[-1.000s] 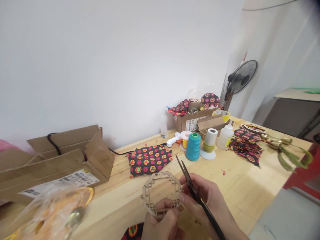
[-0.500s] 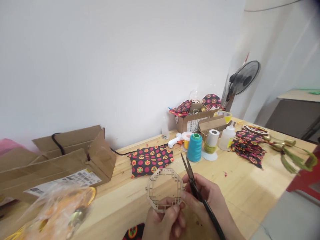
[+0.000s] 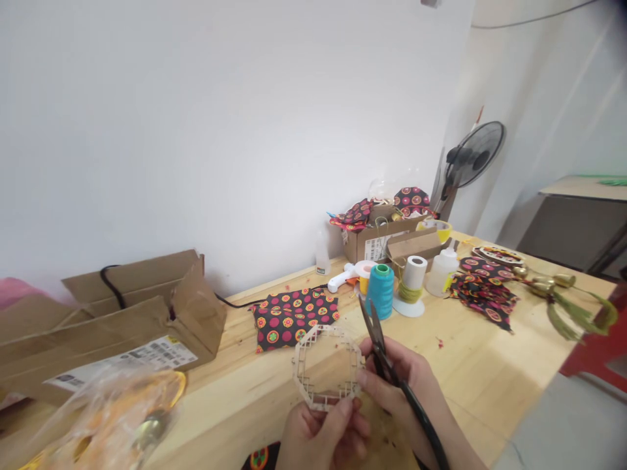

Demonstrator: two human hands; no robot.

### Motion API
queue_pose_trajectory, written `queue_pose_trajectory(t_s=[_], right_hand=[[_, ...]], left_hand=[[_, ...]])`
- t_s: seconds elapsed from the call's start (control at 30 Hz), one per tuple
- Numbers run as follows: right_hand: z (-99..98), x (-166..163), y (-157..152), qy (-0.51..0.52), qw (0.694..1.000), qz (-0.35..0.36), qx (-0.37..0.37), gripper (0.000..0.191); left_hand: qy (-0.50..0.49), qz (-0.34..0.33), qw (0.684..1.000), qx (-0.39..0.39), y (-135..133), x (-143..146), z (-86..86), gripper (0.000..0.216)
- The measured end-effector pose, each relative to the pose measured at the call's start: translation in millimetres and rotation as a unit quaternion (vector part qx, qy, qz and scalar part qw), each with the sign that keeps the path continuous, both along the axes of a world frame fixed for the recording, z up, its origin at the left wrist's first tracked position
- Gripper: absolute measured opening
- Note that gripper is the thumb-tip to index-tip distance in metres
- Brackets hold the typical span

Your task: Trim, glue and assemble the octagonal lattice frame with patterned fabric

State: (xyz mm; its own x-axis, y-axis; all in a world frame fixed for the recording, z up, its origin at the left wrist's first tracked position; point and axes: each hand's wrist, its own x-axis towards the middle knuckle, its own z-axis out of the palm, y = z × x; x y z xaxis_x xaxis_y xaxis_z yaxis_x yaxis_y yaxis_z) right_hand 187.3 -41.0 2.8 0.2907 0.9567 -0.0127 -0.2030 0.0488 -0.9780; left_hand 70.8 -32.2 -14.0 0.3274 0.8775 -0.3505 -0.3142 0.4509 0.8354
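My left hand pinches the lower edge of an octagonal wooden lattice frame, holding it upright above the wooden table. My right hand grips black scissors and also touches the frame's right edge; the blades point up and away, nearly together. A piece of black fabric with pink and orange circles lies flat on the table just beyond the frame.
An open cardboard box and a clear plastic bag lie at left. Thread spools, a glue gun, a glue bottle, fabric scraps, bells with green tassels and a small box sit behind. A fan stands at right.
The frame has been raised and turned slightly toward me in both hands. The scissors have moved up with my right hand.
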Motion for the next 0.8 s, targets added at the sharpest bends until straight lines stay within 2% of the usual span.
queue_pose_trajectory(t_s=[0.1, 0.2, 0.27, 0.37, 0.5, 0.6, 0.67, 0.8], right_hand=[[-0.2, -0.3, -0.1, -0.010, 1.000, -0.001, 0.000, 0.025], [-2.3, 5.0, 1.8, -0.007, 1.000, 0.028, -0.009, 0.027], [-2.8, 8.6, 2.6, -0.005, 0.999, 0.044, -0.010, 0.028], [-2.2, 11.6, 1.8, -0.014, 0.999, 0.050, -0.006, 0.027], [-2.2, 15.4, -0.5, -0.024, 0.998, 0.053, -0.014, 0.028], [-2.5, 19.8, -2.0, -0.020, 0.998, 0.049, -0.027, 0.031], [-2.1, 22.2, -2.8, -0.014, 0.998, 0.047, -0.031, 0.031], [-1.2, 23.3, -3.1, -0.005, 0.998, 0.053, -0.030, 0.032]], left_hand=[[0.010, -0.004, 1.000, 0.023, 1.8, -1.3, -2.8, 0.031], [0.026, -0.040, 0.998, 0.043, 3.3, -2.7, -6.4, 0.035], [0.039, -0.063, 0.997, 0.019, 3.4, -3.3, -8.5, 0.034], [0.025, -0.061, 0.997, -0.026, 2.6, -3.5, -9.0, 0.032], [0.006, -0.015, 1.000, -0.002, 5.7, -6.6, -2.0, 0.038], [0.004, 0.080, 0.997, 0.003, 12.8, -12.3, 4.3, 0.040], [0.014, 0.126, 0.992, 0.021, 17.2, -16.1, 5.9, 0.033], [0.015, 0.131, 0.988, 0.080, 20.3, -19.8, 3.5, 0.025]])
